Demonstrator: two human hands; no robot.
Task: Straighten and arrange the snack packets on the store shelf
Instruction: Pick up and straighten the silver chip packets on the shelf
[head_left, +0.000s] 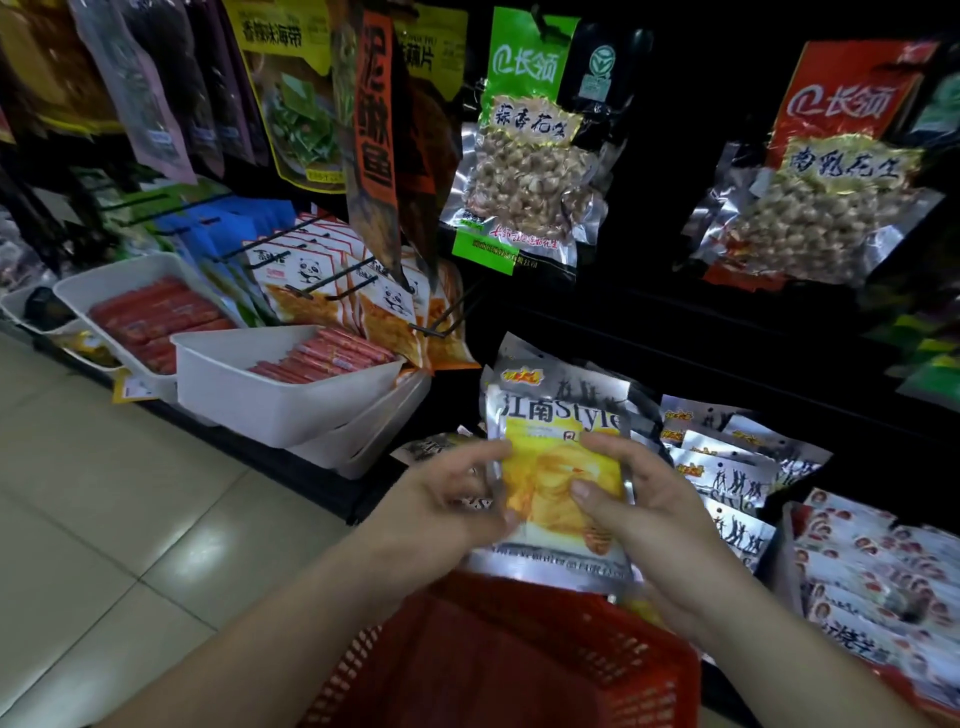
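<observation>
A small stack of silver-and-yellow snack packets (558, 431) is held upright in front of the lower shelf, above a red basket. My left hand (447, 499) grips the stack's left edge, fingers curled round it. My right hand (639, 499) holds the right edge, thumb pressed on the yellow front. More packets of the same kind (727, 462) lie overlapping on the shelf just right of the stack. One more silver packet (431, 447) pokes out behind my left hand.
A red plastic basket (519, 665) sits below my hands. White trays of red sausages (280, 384) stand at left. Peanut bags (530, 171) and other packets hang on pegs above. Red-and-white packets (872, 561) fill the shelf at right. Tiled floor lies at left.
</observation>
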